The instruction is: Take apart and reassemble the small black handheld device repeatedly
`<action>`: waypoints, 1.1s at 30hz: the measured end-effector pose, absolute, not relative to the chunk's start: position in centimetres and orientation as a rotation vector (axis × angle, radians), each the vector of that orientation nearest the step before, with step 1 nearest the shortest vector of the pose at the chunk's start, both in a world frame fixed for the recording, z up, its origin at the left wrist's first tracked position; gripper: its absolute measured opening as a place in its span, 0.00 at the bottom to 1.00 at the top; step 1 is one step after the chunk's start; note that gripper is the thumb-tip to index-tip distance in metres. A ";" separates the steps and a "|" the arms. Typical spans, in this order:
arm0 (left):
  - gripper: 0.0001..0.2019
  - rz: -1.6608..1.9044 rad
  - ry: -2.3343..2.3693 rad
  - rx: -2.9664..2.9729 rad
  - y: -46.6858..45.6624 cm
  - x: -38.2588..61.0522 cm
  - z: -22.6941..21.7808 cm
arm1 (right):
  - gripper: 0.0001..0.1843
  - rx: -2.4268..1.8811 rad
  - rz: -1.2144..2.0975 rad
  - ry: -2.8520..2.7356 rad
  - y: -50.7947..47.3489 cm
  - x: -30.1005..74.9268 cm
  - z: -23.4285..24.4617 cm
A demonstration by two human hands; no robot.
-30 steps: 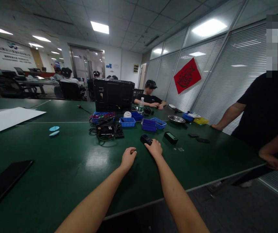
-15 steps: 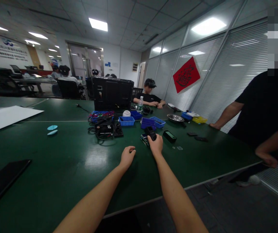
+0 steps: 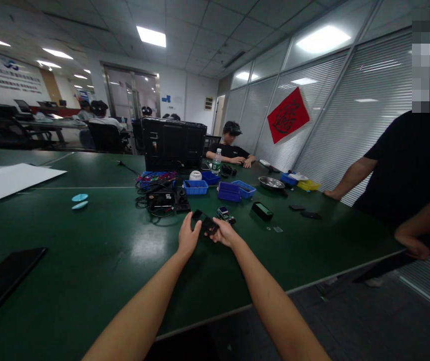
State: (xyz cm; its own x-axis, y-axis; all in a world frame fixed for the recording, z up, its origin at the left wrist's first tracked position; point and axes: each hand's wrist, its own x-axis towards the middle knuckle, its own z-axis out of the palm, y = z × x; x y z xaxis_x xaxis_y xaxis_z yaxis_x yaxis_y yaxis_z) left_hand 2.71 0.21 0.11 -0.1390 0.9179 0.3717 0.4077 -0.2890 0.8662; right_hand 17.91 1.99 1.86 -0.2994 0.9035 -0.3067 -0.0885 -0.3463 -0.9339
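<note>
Two hands on one small black device

Both my forearms run up from the bottom edge of the frame and meet at centre, where my left hand (image 3: 188, 236) and my right hand (image 3: 225, 232) hold a flat black device (image 3: 205, 222) between them, just above the green table (image 3: 98, 260). My left fingers curl round its near-left end; my right fingers pinch its right side. Below my arms, the near table edge crosses the lower frame, dark floor beyond it at lower right. Bare green top lies open to the left of my hands, out to a black tablet (image 3: 2, 286) at lower left, cut by the frame edge.

Half a second ago my right hand alone held the device up, farther right, while my left lay loosely curled on the table; now the left has risen to join it and the device sits lower and more to the left. What it stood over, a small greenish module (image 3: 225, 214), now shows uncovered just beyond my right hand.

Right of that lies a dark block (image 3: 262, 210), then two tiny clear bits I cannot identify. Behind, centre frame, a tangle of cables and black gear (image 3: 161, 200), blue trays (image 3: 232, 191), a white ball (image 3: 195, 175) and a large black case (image 3: 173, 145). A person in black leans on the table's right edge, arms cut off by the frame; another sits beyond the case. The device's face is too dark to read.
</note>
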 end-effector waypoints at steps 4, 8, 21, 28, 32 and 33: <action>0.25 1.350 1.520 1.729 0.4 2.8 -0.2 | 0.19 -1.227 1.831 -1.261 1.5 18.2 2.1; 0.25 1.256 1.637 1.771 0.2 2.9 -0.1 | 0.14 -1.312 1.708 -1.419 1.1 18.0 2.2; 0.19 1.153 1.657 1.856 -0.3 2.8 0.4 | 0.16 -1.887 0.454 -1.788 1.7 20.0 3.4; 0.15 1.173 1.533 1.867 -0.2 2.8 0.1 | 0.17 -2.014 0.045 -1.456 1.6 22.0 4.5; 0.12 1.184 1.580 1.860 -0.3 2.7 0.3 | 0.23 -2.093 0.102 -1.511 2.1 22.8 3.8; 0.12 1.184 1.601 1.848 -0.3 2.6 0.4 | 0.25 -2.111 0.123 -1.539 2.2 22.8 3.7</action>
State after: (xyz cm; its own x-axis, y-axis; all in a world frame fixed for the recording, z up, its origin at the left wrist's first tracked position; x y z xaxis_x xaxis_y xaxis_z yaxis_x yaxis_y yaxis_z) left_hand 2.61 -0.35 0.39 -0.0269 0.9457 0.3238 0.5868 -0.2473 0.7710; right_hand 22.83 2.23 3.70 0.3500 0.9093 0.2249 0.8621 -0.2188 -0.4570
